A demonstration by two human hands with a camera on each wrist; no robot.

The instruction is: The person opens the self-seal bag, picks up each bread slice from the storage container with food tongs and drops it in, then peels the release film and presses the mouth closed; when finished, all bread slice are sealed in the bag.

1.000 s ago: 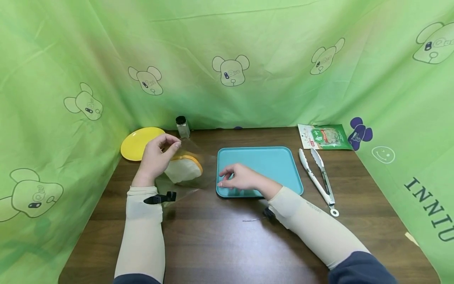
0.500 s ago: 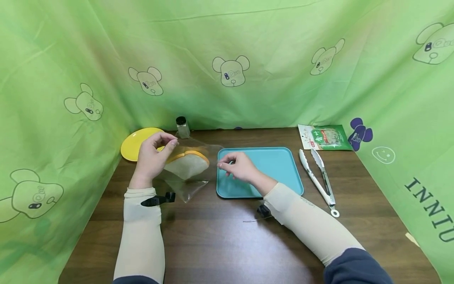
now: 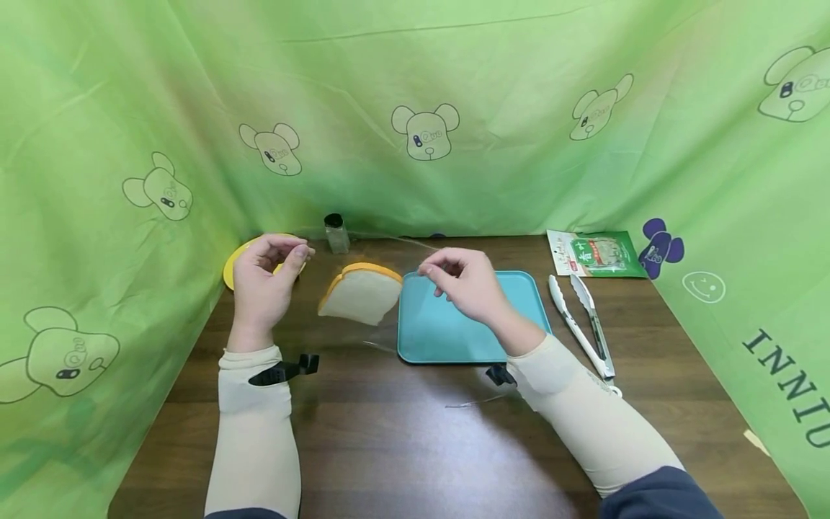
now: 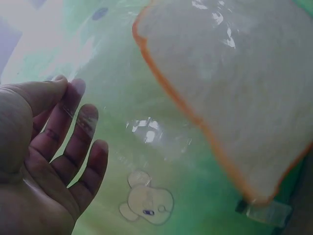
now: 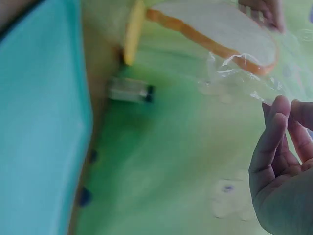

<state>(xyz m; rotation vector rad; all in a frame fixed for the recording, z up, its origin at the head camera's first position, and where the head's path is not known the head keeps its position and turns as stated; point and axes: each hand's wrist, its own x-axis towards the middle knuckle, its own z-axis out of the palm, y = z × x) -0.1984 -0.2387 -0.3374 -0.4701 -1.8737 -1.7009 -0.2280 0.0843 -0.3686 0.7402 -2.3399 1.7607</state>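
A white bread slice (image 3: 362, 294) with an orange crust is inside a clear plastic bag (image 5: 230, 68), raised above the table between both hands. My left hand (image 3: 262, 292) pinches one upper side of the bag between thumb and forefinger; in the left wrist view that hand (image 4: 54, 147) has its other fingers loosely bent behind the film. On the opposite side, my right hand (image 3: 467, 285) pinches the bag's edge over the tray, and the right wrist view shows the film running to this hand's (image 5: 281, 166) fingertips. Most of the bag's outline is too transparent to make out.
A blue tray (image 3: 447, 339) lies under the right hand. White-handled tongs (image 3: 593, 324) and a green packet (image 3: 599, 252) are at right. Behind the left hand are a yellow plate (image 3: 232, 270) and a black-capped bottle (image 3: 336, 236). A green printed curtain (image 3: 350, 166) borders the table.
My right hand has risen and moved away to the right, from the tray's lower left, and now pinches the bag. The bread slice has shifted right and faces me more squarely.
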